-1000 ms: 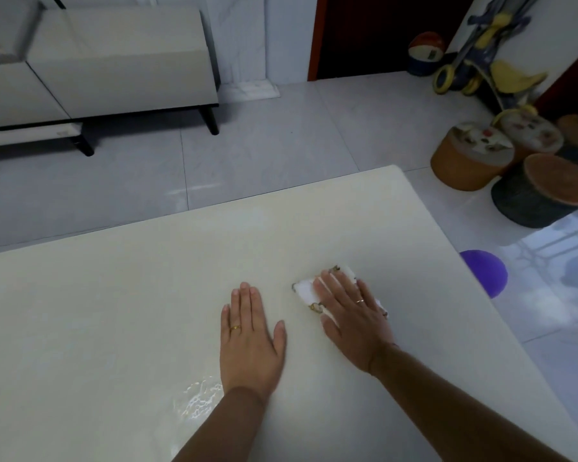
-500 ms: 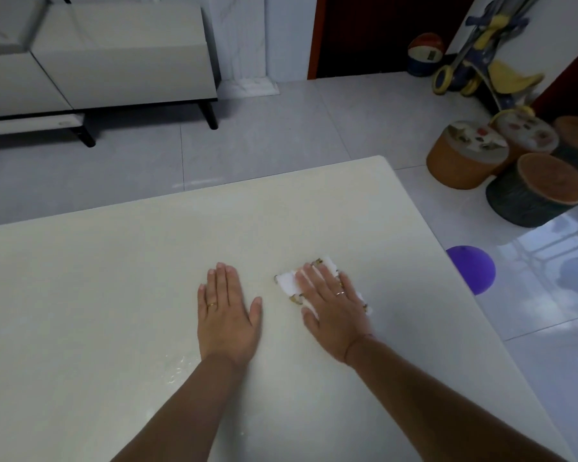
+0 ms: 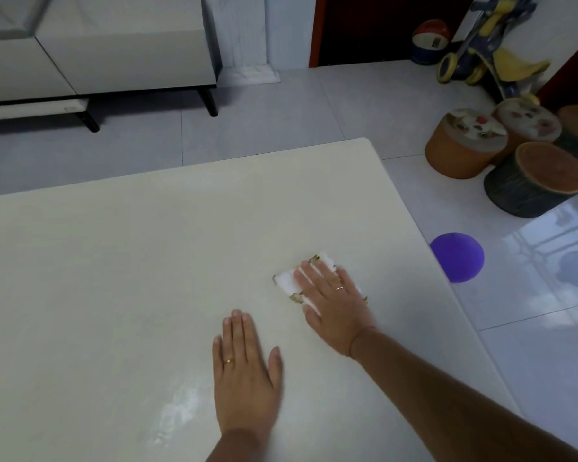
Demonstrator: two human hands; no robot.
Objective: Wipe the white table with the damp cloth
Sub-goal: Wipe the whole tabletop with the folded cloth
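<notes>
The white table (image 3: 114, 278) fills the lower left of the head view. A folded white cloth (image 3: 287, 281) with a brownish printed edge lies on it near the right side. My right hand (image 3: 334, 305) presses flat on the cloth with straight fingers and covers most of it. My left hand (image 3: 244, 371) rests flat on the bare tabletop, below and to the left of the cloth, fingers straight and together. A wet shiny smear (image 3: 177, 411) shows on the table just left of my left wrist.
The table's right edge (image 3: 447, 295) runs diagonally past my right hand. On the tiled floor beyond it lie a purple ball (image 3: 457, 258) and several round stools (image 3: 464, 141). A toy scooter (image 3: 481, 51) stands at the back right, a low white cabinet (image 3: 97, 45) at the back left.
My right hand has slid the cloth further from me and toward the table's right edge. It now lies ahead of my left hand, which stays flat on the table.
</notes>
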